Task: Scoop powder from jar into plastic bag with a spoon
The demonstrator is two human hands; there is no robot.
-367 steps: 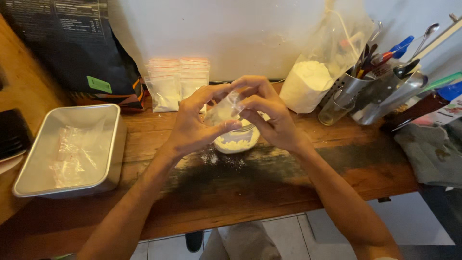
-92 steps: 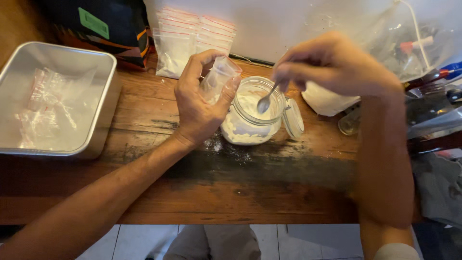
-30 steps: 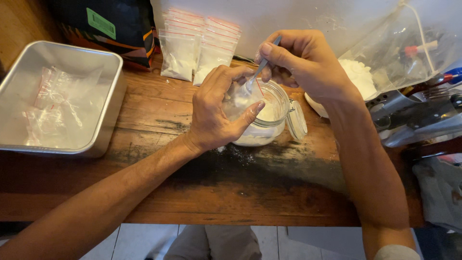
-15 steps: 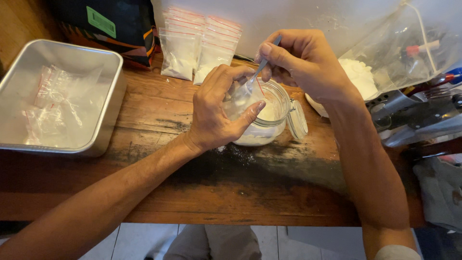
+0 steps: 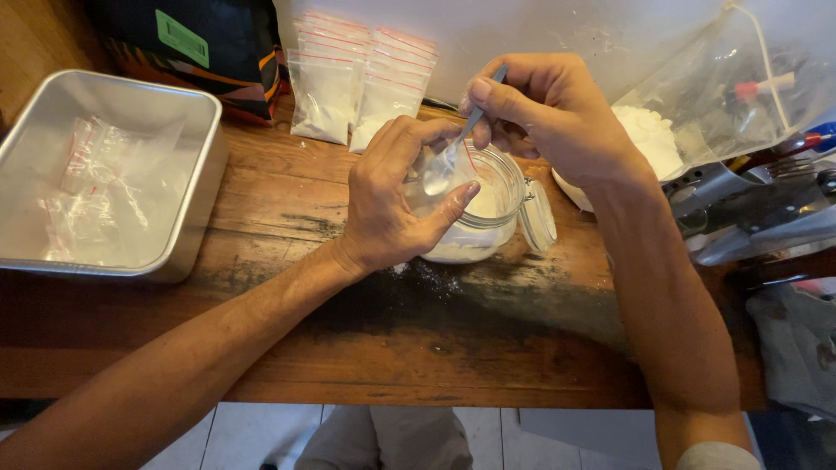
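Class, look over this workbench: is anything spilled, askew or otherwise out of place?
Yes. A dusting of white powder lies spilled on the wooden table, just in front of the glass jar, beside the left hand. The wood there is also darkly stained.

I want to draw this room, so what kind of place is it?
Probably a small home or shop workbench for packing powder. A worn wooden table holds a glass jar of white powder, filled little bags lean at the back, and a metal tray holds empty bags.
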